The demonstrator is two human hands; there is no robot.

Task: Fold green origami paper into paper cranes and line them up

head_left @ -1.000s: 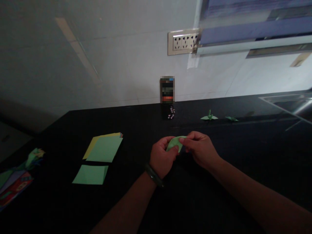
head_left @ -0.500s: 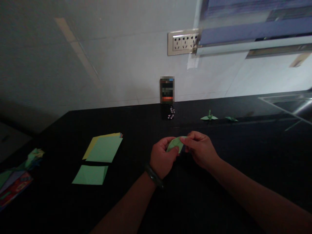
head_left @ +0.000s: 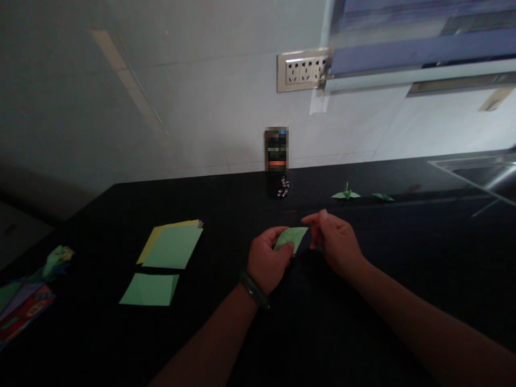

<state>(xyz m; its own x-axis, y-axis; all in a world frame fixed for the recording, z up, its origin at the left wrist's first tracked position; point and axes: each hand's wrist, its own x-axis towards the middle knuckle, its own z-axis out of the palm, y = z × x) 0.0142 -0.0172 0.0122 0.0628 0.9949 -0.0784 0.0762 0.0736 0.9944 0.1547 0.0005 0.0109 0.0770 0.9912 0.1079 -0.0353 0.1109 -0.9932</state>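
My left hand (head_left: 269,258) is closed on a small folded green origami paper (head_left: 295,235), thumb on top and fingers beneath. A dark bangle (head_left: 255,290) circles that wrist. Just right of the paper, my right hand (head_left: 337,239) is apart from it, index finger stretched out, thumb raised and nothing held. To the left lies a stack of green and yellow paper sheets (head_left: 173,246). Below the stack rests a green sheet with a fold at its right side (head_left: 148,289).
Two small folded green paper cranes, one with upright neck (head_left: 345,193) and one flatter (head_left: 382,197), sit at the back right. A phone with a blurred screen (head_left: 276,149) leans on the wall, a beaded strap (head_left: 284,187) before it. Colourful packets (head_left: 30,309) lie far left; a sink (head_left: 479,172) is far right.
My right hand has let go of the folded paper and drawn slightly right, its index finger now extended. My left hand keeps its grip, almost unmoved.
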